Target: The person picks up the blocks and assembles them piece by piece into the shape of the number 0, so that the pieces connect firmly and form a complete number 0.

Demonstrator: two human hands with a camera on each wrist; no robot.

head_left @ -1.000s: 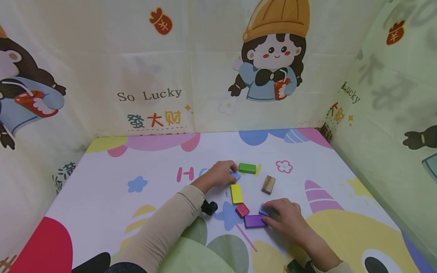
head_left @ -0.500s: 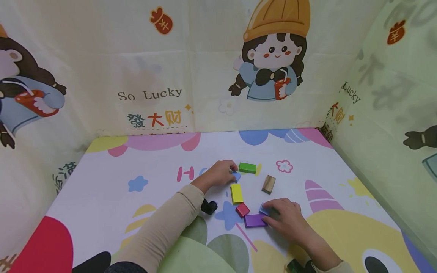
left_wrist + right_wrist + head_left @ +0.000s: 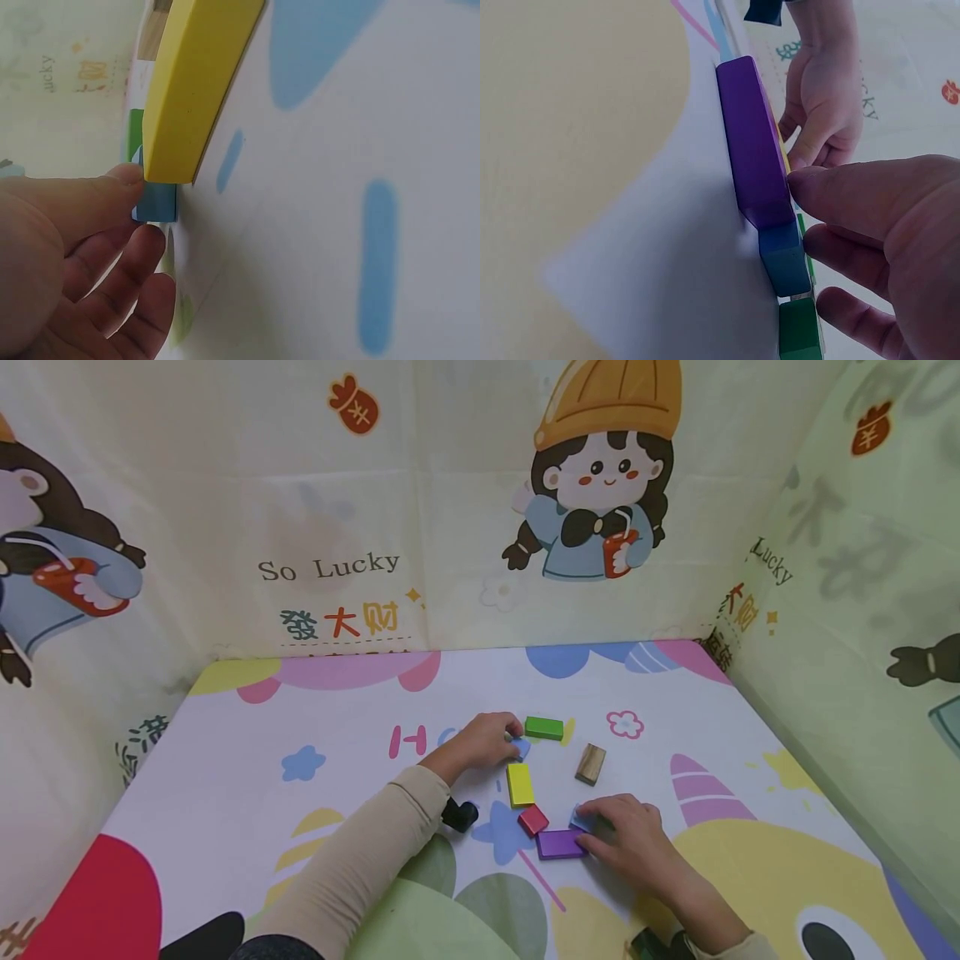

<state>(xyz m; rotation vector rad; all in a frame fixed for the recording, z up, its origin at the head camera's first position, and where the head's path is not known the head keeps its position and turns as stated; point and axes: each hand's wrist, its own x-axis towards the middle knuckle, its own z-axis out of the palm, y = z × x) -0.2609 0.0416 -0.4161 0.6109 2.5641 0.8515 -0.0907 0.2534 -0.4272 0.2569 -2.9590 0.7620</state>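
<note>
Both hands (image 3: 483, 741) (image 3: 630, 837) stay at the blue blocks (image 3: 521, 747).

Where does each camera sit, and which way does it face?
Head: worn on the head, looks forward and down at the tabletop; sleeves, left hand and right hand show.
Left wrist: worn there, looks low across to a blue block and the yellow block; only left hand shows.
Right wrist: worn there, looks along the purple block; right hand shows near, left hand beyond.
Head and right wrist share both hands and the purple block.
</note>
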